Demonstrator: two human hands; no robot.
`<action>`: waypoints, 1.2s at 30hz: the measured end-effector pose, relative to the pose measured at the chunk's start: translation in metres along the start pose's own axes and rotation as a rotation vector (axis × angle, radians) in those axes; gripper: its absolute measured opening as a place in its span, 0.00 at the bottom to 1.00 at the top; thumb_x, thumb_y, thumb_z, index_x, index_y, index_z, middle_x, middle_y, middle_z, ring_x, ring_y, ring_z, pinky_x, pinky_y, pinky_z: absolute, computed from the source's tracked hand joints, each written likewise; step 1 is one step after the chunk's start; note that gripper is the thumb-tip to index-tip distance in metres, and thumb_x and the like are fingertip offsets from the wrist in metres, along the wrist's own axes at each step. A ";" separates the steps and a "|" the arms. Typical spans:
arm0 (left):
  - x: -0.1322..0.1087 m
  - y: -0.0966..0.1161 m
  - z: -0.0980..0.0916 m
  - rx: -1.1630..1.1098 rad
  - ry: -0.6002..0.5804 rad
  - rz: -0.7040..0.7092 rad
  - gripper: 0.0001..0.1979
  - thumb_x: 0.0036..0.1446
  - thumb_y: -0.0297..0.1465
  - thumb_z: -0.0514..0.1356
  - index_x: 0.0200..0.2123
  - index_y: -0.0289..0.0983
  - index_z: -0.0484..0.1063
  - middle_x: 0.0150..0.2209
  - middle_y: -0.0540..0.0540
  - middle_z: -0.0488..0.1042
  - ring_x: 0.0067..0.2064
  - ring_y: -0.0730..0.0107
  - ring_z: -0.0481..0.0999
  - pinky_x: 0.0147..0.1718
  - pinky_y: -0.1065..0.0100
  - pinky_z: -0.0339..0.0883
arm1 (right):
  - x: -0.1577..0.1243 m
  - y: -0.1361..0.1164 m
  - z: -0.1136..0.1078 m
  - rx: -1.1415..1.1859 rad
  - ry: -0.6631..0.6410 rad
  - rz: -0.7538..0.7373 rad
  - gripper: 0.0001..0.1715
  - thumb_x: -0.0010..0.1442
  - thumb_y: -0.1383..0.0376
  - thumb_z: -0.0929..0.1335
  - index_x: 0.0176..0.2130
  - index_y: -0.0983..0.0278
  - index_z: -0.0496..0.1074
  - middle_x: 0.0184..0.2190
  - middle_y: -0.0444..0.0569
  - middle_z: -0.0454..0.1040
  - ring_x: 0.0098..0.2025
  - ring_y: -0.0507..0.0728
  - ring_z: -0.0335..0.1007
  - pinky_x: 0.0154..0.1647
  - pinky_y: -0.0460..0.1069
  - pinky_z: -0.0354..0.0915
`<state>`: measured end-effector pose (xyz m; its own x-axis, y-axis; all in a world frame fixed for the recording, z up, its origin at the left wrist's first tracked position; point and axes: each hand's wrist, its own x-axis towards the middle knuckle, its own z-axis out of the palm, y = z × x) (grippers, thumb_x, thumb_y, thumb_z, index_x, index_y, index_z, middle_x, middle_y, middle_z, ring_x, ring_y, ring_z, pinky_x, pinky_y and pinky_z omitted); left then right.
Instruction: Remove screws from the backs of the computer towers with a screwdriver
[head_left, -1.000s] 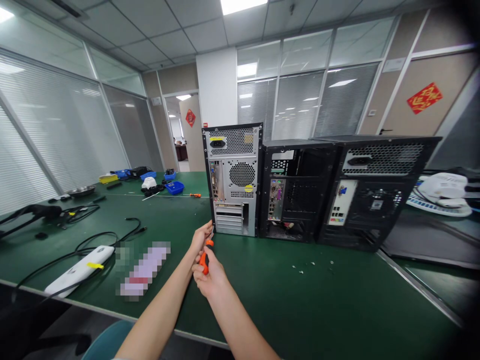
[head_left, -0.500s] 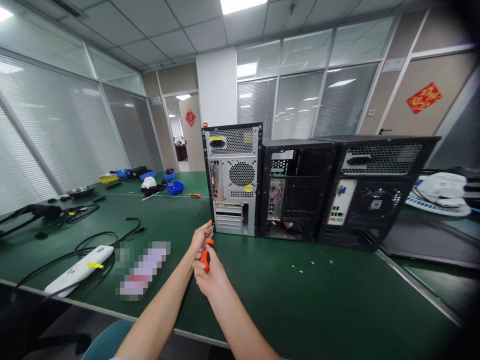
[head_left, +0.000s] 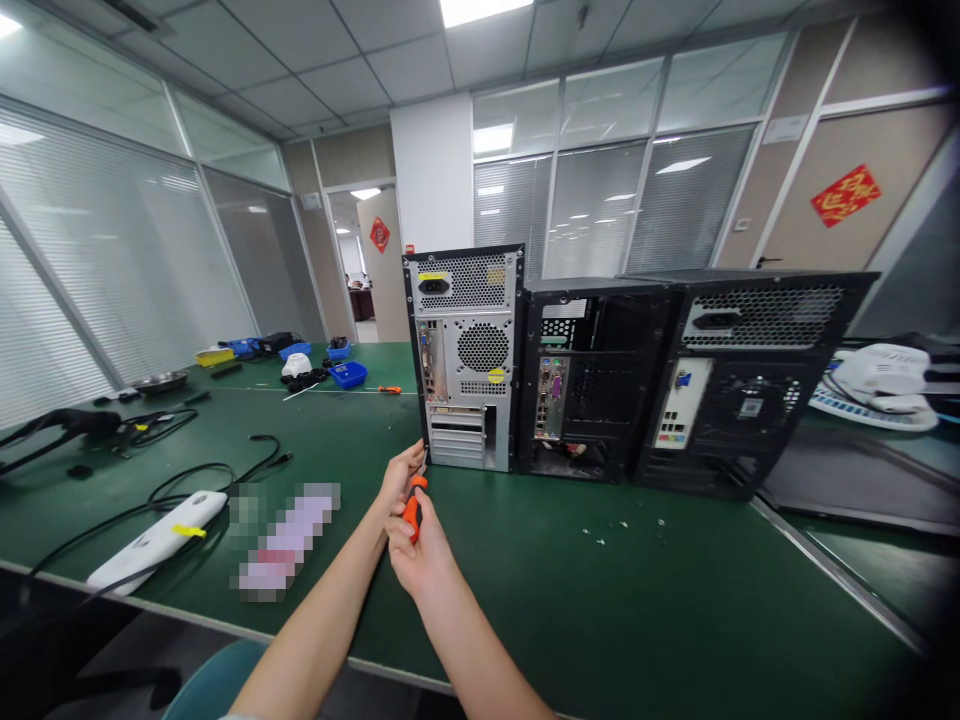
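My right hand is wrapped round the orange and black handle of a screwdriver. The screwdriver's shaft points up and away to the lower left corner of a silver-backed computer case, which stands upright with its rear facing me. At that same corner my left hand has its fingertips pinched together, close beside the shaft's tip. What lies between those fingertips is too small and hidden to make out.
Two black computer cases stand directly to the right. Several small screws lie before them. On the left are a white power strip, black cables and a blurred-out purple item. Behind sit blue trays and another screwdriver.
Hardly anything differs. The screwdriver's handle has shifted very slightly in my right hand, while both hands and the cases keep their places.
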<state>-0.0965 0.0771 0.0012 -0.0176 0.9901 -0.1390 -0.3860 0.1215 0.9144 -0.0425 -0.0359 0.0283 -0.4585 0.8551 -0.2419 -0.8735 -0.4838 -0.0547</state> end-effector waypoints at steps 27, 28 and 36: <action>0.011 -0.005 -0.009 0.015 -0.063 0.000 0.28 0.44 0.14 0.49 0.49 0.34 0.69 0.54 0.42 0.66 0.54 0.67 0.67 0.50 0.72 0.63 | -0.004 -0.002 -0.001 0.091 -0.103 -0.035 0.13 0.59 0.60 0.61 0.28 0.67 0.63 0.21 0.38 0.58 0.12 0.39 0.45 0.07 0.35 0.37; 0.011 -0.005 -0.009 0.010 -0.071 0.006 0.28 0.44 0.14 0.49 0.49 0.34 0.69 0.54 0.42 0.66 0.54 0.68 0.67 0.50 0.72 0.62 | -0.004 -0.002 -0.001 0.091 -0.109 -0.038 0.13 0.59 0.60 0.60 0.29 0.67 0.63 0.20 0.38 0.58 0.12 0.39 0.45 0.07 0.35 0.37; 0.008 -0.005 -0.007 0.019 -0.055 0.009 0.28 0.45 0.15 0.49 0.50 0.33 0.68 0.53 0.41 0.67 0.54 0.67 0.67 0.51 0.71 0.62 | -0.006 -0.003 -0.002 0.076 -0.131 -0.062 0.13 0.60 0.60 0.59 0.29 0.66 0.63 0.20 0.38 0.58 0.12 0.39 0.43 0.07 0.35 0.36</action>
<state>-0.1014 0.0843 -0.0072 0.0300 0.9934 -0.1103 -0.3688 0.1136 0.9225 -0.0372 -0.0396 0.0279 -0.4165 0.9023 -0.1115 -0.9083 -0.4182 0.0089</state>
